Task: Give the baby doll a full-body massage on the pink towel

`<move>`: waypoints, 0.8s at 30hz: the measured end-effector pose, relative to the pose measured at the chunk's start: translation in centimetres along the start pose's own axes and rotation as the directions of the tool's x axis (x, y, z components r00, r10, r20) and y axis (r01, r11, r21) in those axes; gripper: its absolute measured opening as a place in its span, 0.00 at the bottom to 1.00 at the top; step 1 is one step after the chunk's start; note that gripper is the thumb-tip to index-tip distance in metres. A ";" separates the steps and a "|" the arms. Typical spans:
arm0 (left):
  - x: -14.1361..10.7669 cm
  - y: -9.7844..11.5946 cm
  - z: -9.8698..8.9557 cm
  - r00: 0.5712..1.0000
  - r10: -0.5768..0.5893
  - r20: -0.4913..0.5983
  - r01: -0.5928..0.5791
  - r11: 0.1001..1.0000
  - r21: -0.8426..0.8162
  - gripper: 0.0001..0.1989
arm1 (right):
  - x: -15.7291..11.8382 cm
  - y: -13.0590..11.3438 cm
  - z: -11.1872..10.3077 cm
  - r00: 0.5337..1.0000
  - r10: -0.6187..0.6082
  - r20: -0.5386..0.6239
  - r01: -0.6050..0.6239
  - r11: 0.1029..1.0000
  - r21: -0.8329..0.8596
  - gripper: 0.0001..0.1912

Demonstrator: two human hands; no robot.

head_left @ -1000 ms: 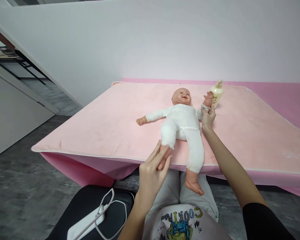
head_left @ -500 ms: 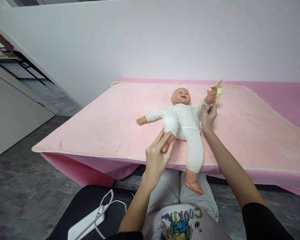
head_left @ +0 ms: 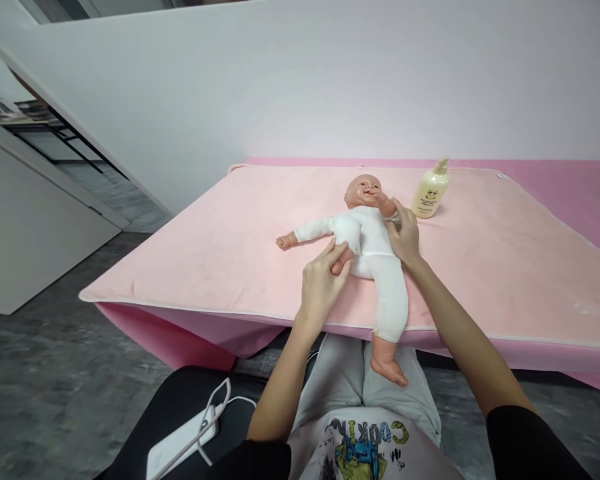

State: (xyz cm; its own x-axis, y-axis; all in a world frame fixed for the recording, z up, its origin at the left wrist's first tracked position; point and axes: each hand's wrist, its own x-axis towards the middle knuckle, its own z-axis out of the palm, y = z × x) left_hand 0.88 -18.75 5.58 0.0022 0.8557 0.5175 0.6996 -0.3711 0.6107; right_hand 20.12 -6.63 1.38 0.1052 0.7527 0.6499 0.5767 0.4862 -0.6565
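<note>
On the pink mat (head_left: 205,233), doll (head_left: 375,230) lies face up, head (head_left: 360,189) far, right-side foot (head_left: 387,360) past near edge. Right hand (head_left: 405,233), fingers closed round wrist, has swung right-side arm (head_left: 387,205) inward, off the bottle (head_left: 431,193), now fully visible. Left hand (head_left: 323,280) pinches left-side foot (head_left: 341,264); leg folded higher. Opposite limbs look closer to meeting over the trunk.

Peach blanket (head_left: 220,253) over the pink-covered table (head_left: 575,200), doll (head_left: 375,233) and pump bottle (head_left: 431,193) on top.
</note>
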 end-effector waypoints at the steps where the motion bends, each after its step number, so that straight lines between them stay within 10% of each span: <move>1: -0.8 0.3 -0.6 1.000 -0.005 -0.006 0.005 1.000 0.010 0.17 | -0.1 0.1 0.1 0.996 0.065 -0.063 -0.064 0.998 0.019 0.27; 11: -10.5 0.6 -2.6 0.988 -0.038 0.147 0.013 0.986 0.166 0.16 | 0.2 2.0 0.6 0.820 0.527 -0.223 -0.441 0.831 0.340 0.27; 19: -10.4 1.0 -3.9 0.961 -0.120 0.251 0.027 0.937 0.347 0.19 | 1.0 1.8 -0.9 0.546 0.801 -0.246 -0.614 0.583 0.533 0.23; 24: -10.3 1.0 -5.2 0.950 -0.141 0.280 0.061 0.959 0.277 0.18 | -2.2 -2.3 -4.3 0.642 0.757 -0.122 -0.571 0.578 0.583 0.22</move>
State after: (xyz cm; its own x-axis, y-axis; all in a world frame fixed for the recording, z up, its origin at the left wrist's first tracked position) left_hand -2.17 -29.82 3.93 0.1031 0.9659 0.2377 0.8692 -0.2037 0.4506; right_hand 22.04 -11.26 3.10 0.6032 0.7969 -0.0331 -0.1994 0.1105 -0.9737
